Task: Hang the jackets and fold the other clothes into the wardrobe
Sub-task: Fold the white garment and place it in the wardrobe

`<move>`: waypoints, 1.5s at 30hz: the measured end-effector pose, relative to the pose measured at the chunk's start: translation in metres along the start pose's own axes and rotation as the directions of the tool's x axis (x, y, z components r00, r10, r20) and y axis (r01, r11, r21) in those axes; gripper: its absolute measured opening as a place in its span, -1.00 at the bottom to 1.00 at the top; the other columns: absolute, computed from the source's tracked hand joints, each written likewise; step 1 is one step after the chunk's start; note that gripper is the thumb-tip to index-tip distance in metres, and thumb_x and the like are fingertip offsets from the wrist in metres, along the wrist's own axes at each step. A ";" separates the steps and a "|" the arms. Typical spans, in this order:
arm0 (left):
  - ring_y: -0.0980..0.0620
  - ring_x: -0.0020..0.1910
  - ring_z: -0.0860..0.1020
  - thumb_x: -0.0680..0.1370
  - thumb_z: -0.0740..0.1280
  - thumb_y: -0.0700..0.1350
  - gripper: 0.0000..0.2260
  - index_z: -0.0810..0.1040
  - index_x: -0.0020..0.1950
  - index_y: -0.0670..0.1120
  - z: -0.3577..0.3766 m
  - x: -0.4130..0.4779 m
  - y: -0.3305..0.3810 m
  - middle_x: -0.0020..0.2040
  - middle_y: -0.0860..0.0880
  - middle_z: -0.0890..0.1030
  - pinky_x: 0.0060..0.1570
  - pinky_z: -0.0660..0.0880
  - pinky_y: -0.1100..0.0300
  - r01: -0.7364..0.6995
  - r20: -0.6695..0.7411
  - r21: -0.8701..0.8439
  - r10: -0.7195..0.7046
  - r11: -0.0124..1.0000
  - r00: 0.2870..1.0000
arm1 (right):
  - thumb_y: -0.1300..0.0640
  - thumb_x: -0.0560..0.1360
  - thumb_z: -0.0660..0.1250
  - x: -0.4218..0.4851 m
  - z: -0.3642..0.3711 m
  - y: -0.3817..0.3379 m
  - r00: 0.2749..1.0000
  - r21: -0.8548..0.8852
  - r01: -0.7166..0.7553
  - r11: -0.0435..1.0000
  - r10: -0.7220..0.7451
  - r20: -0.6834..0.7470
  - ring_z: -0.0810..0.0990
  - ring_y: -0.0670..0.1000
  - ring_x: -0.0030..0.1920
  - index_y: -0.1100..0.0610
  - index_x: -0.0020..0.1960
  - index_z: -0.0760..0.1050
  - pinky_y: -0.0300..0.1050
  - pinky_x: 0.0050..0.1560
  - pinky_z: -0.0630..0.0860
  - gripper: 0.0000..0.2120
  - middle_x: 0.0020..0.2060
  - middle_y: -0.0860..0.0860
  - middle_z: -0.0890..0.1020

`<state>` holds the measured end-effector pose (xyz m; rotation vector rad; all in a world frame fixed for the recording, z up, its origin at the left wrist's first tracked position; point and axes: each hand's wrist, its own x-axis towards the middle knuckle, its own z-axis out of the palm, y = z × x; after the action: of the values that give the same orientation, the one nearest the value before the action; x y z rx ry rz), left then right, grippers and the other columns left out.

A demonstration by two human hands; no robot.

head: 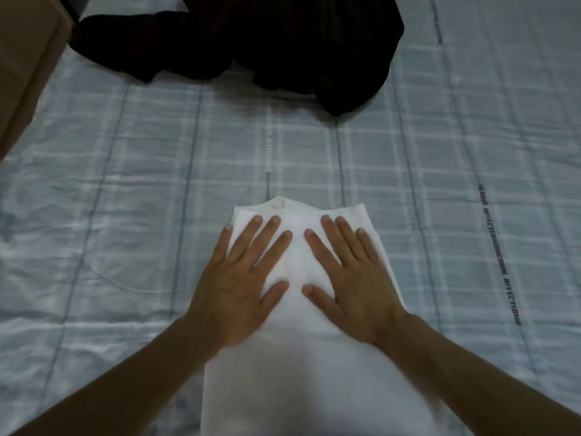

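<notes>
White garment (298, 372) lies on checked bedsheet (125, 199), left hand (242, 278) and right hand (349, 278) pressing it flat-fingered.

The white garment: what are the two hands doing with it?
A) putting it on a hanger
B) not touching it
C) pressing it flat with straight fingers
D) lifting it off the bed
C: the left hand and right hand lie palm-down, fingers straight, on the folded white garment.

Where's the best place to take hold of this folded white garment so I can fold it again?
Probably the two far corners of the white garment, with one grip coming in from each long side. It lies as a flat, narrow strip pointing away, and the left hand and right hand rest flat near that end.
</notes>
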<state>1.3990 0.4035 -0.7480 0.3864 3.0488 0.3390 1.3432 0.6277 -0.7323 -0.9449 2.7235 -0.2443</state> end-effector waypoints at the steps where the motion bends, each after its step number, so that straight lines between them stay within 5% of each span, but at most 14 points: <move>1: -0.06 0.61 -0.02 0.64 0.07 0.20 -0.41 0.05 0.62 0.01 0.004 0.003 -0.007 0.63 -0.04 0.01 0.50 0.08 -0.23 -0.021 0.006 -0.013 0.021 1.000 1.000 | -0.32 0.59 -0.01 0.004 0.003 0.006 1.000 0.001 0.003 1.000 -0.003 -0.012 -0.15 0.11 0.60 -0.01 0.62 -0.04 0.22 0.55 -0.05 -0.29 0.61 0.08 -0.05; 9: -0.09 0.61 -0.07 0.64 -0.03 0.21 -0.41 -0.01 0.63 0.01 -0.016 -0.006 0.013 0.64 -0.06 -0.04 0.52 -0.02 -0.24 0.078 0.052 0.083 -0.083 0.993 0.995 | -0.35 0.59 -0.11 -0.011 -0.015 -0.005 0.999 -0.001 -0.026 1.000 0.026 0.033 -0.30 0.09 0.58 -0.09 0.60 -0.24 0.16 0.56 -0.21 -0.30 0.59 0.05 -0.24; 14: -0.07 0.61 -0.10 0.65 -0.01 0.24 -0.42 -0.01 0.63 0.07 -0.001 -0.067 0.040 0.64 -0.03 -0.07 0.52 0.06 -0.21 0.021 0.119 -0.052 -0.015 0.998 0.993 | -0.33 0.62 -0.11 -0.082 0.003 -0.017 0.995 -0.015 -0.004 1.000 0.005 0.098 -0.26 0.10 0.59 -0.13 0.60 -0.18 0.28 0.54 -0.08 -0.36 0.60 0.02 -0.20; 20: -0.05 0.60 -0.15 0.62 -0.12 0.32 -0.37 -0.01 0.63 0.06 -0.016 -0.081 0.050 0.63 -0.02 -0.11 0.54 -0.01 -0.16 0.074 0.177 -0.086 -0.058 0.994 0.982 | -0.39 0.57 -0.20 -0.098 -0.011 -0.029 0.985 0.014 -0.036 0.999 0.033 0.168 -0.33 0.06 0.57 -0.11 0.60 -0.23 0.18 0.55 -0.12 -0.31 0.58 0.01 -0.28; 24: -0.04 0.61 0.00 0.53 0.09 0.45 -0.23 0.14 0.60 0.04 -0.014 -0.124 0.071 0.63 -0.03 0.05 0.50 0.03 -0.06 -0.018 0.159 -0.161 0.044 0.987 0.986 | -0.50 0.41 0.19 -0.151 -0.006 -0.042 0.981 0.009 0.061 0.998 -0.061 0.185 -0.21 0.06 0.59 -0.10 0.61 -0.17 0.13 0.56 -0.05 -0.02 0.61 0.03 -0.16; 26: -0.09 0.59 0.09 0.44 0.32 0.37 -0.15 0.16 0.60 0.02 -0.012 -0.137 0.078 0.62 -0.06 0.09 0.48 0.11 -0.09 -0.041 0.176 -0.109 0.060 0.993 0.982 | -0.30 0.31 0.45 -0.164 -0.005 -0.041 0.983 -0.045 0.054 0.998 -0.045 0.175 -0.10 0.10 0.60 -0.08 0.61 -0.13 0.11 0.56 0.02 0.10 0.61 0.07 -0.07; 30: -0.20 0.31 0.54 0.11 0.68 0.05 -0.16 0.56 0.34 -0.16 -0.019 -0.130 0.083 0.36 -0.18 0.54 0.17 0.55 -0.16 -0.069 0.102 -0.006 0.070 0.998 0.992 | 0.20 0.08 0.65 -0.161 -0.007 -0.042 0.999 -0.057 -0.031 0.998 0.033 0.034 0.40 0.20 0.44 0.11 0.53 0.29 0.15 0.33 0.46 0.07 0.46 0.17 0.38; 35: -0.10 -0.21 0.69 0.01 0.63 -0.32 -0.43 0.70 0.02 -0.17 -0.042 -0.116 0.088 -0.11 -0.11 0.71 -0.39 0.61 0.08 -0.044 0.009 -0.019 0.044 0.999 0.999 | 0.28 0.11 0.62 -0.148 -0.026 -0.047 0.995 -0.045 -0.009 0.999 0.004 -0.098 0.66 0.18 0.09 0.15 0.26 0.58 0.06 -0.12 0.67 -0.29 0.14 0.12 0.65; 37: -0.06 -0.33 0.65 0.11 0.59 -0.35 -0.52 0.68 0.00 -0.14 -0.052 -0.119 0.087 -0.21 -0.06 0.69 -0.47 0.56 0.10 -0.067 0.011 -0.096 0.069 0.993 0.998 | 0.22 0.27 0.54 -0.149 -0.037 -0.049 0.999 -0.011 -0.012 1.000 0.012 -0.033 0.64 0.13 0.10 0.10 0.30 0.53 0.07 -0.12 0.65 -0.41 0.16 0.06 0.63; 41: 0.00 -0.36 0.65 0.08 0.68 -0.20 -0.55 0.71 -0.06 -0.07 -0.078 -0.152 0.088 -0.24 0.02 0.69 -0.43 0.57 0.19 -0.192 0.093 -0.184 0.212 0.964 0.973 | 0.03 0.44 0.34 -0.177 -0.051 -0.064 0.979 0.010 0.032 0.999 -0.034 0.200 0.53 0.01 0.27 -0.08 0.46 0.34 -0.07 0.21 0.50 -0.41 0.34 -0.10 0.50; 45: 0.04 -0.03 0.59 0.44 0.41 0.01 -0.74 0.55 0.13 0.13 -0.093 -0.170 0.089 0.03 0.13 0.53 -0.12 0.52 0.15 -0.182 0.387 -0.253 0.271 0.950 0.881 | -0.06 0.39 0.36 -0.193 -0.070 -0.074 0.887 0.106 0.091 0.990 -0.129 0.443 0.55 -0.02 0.16 -0.17 0.39 0.34 -0.07 0.14 0.50 -0.42 0.22 -0.13 0.47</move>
<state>1.5776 0.4247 -0.6335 0.7055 2.5219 0.5095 1.5129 0.6962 -0.6142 -0.9918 2.2240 -0.1350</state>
